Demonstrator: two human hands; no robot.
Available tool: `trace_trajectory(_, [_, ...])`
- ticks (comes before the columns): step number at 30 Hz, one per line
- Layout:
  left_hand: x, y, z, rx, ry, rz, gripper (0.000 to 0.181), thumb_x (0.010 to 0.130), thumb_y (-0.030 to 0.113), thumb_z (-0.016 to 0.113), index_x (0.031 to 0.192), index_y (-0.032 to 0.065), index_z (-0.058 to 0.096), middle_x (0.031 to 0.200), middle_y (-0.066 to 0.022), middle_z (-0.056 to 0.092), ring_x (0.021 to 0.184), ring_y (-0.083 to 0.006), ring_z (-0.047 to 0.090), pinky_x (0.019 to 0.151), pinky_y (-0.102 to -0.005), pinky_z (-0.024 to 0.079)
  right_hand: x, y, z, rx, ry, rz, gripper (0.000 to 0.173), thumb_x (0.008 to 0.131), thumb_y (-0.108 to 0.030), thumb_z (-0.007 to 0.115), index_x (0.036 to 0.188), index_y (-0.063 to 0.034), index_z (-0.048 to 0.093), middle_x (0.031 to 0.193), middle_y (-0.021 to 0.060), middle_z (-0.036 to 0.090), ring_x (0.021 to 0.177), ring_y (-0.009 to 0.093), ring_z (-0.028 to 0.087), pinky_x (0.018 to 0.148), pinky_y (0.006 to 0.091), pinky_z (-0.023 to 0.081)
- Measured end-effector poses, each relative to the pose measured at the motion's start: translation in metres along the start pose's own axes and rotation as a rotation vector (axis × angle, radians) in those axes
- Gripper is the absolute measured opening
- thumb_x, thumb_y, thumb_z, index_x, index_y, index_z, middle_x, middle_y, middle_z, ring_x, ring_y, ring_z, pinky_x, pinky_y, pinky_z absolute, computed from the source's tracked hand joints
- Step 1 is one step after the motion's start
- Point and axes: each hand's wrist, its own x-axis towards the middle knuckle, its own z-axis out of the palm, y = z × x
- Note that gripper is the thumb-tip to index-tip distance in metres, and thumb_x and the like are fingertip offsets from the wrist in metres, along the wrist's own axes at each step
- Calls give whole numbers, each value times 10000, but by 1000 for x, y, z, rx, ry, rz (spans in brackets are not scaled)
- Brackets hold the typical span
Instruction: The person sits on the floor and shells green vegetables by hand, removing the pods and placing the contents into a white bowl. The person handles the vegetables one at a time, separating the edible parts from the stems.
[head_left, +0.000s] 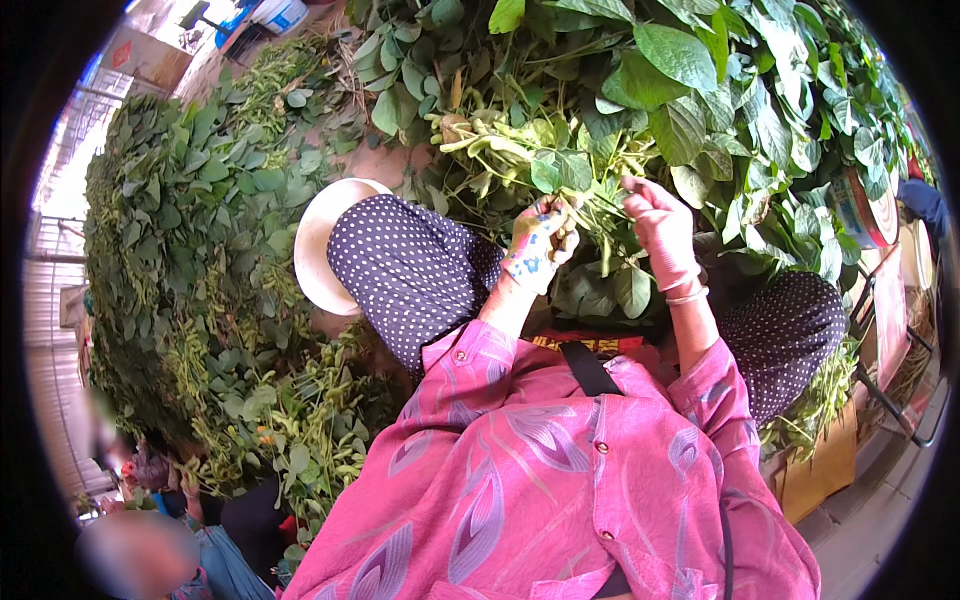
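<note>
In a pale glove with a blue flower pattern, my left hand (537, 244) grips the stems of a bean plant, likely soybean. Green stems and pods (594, 212) reach from that hand towards the right one. My right hand (663, 231), in a light pinkish glove, has its fingers bent beside these stems; its fingertips are blurred, and whether they pinch anything cannot be told. Just beyond the hands lies a cluster of plump green pods (499, 146). A white basin (324, 277) stands by my left knee, partly hidden by the dotted trousers (405, 262).
Leafy bean plants (712, 97) heap up in front and to the right. Another large pile (195, 225) spreads across the left. A round tub (862, 206) and a metal-legged stool (892, 322) stand at right. A co-worker (225, 559) sits at lower left.
</note>
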Motion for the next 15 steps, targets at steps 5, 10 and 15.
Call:
trace_trajectory(5, [-7, 15, 9, 171, 21, -46, 179, 878, 124, 461, 1018, 37, 529, 618, -9, 505, 408, -115, 465, 293, -195, 330, -2, 12, 32, -580, -50, -329, 268, 718, -100, 649, 976, -40, 605, 730, 61, 554, 654, 149, 527, 634, 253, 432])
trace_trajectory(10, [-35, 39, 53, 281, 106, -1, 19, 834, 73, 467, 818, 75, 477, 605, -5, 435, 398, -89, 386, 294, -186, 286, -6, 17, 54, -92, -93, -162, 139, 744, -65, 618, 684, -25, 499, 619, -62, 354, 598, 41, 307, 514, 187, 301])
trace_trajectory(15, [-50, 73, 58, 337, 65, 69, 205, 888, 168, 456, 995, 3, 513, 660, -17, 493, 414, -67, 425, 324, -164, 311, -7, -3, 83, 203, -156, 98, 265, 745, -99, 621, 592, -95, 404, 515, -46, 380, 413, 42, 350, 364, 206, 242])
